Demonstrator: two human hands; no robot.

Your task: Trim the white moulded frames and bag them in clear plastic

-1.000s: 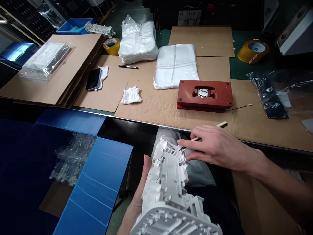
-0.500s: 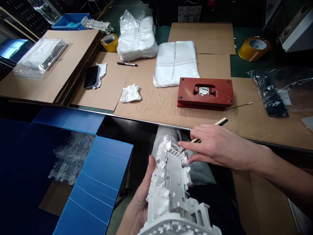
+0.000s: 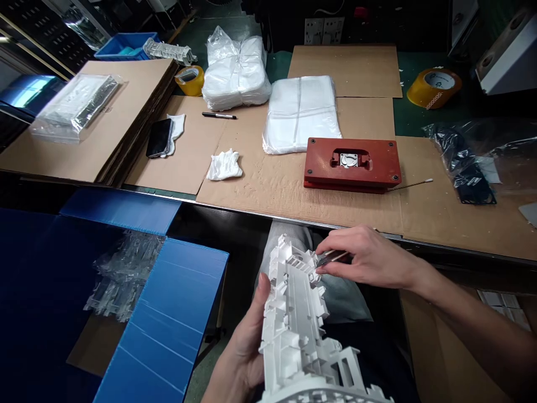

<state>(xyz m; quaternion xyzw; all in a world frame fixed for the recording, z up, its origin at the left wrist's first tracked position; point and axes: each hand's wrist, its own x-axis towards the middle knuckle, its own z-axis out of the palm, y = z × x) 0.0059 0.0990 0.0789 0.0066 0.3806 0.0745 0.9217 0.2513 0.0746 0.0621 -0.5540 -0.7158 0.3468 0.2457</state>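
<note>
A long white moulded plastic frame (image 3: 300, 313), full of ribs, clips and small slots, points away from me above my lap. My left hand (image 3: 245, 341) is closed round its left side, the thumb lying along the edge and the other fingers hidden beneath. At the far right corner of the frame, my right hand (image 3: 371, 257) pinches a slim pale-handled tool (image 3: 335, 256) between thumb and fingers. Its tip is at or close to the plastic; whether it touches I cannot tell. Most of the handle is hidden by the hand.
On the cardboard-covered bench stands a red fixture block (image 3: 352, 165) with a cotton swab (image 3: 411, 184) beside it. Behind are stacked white bags (image 3: 300, 115), a marker (image 3: 219, 116) and a crumpled cloth (image 3: 224, 165). A blue box (image 3: 168, 313) with clear-wrapped parts is at left.
My right hand has turned and dropped slightly, so the tool's handle end no longer sticks up above it. The left hand still holds the white frame, which has shifted only a little.
</note>
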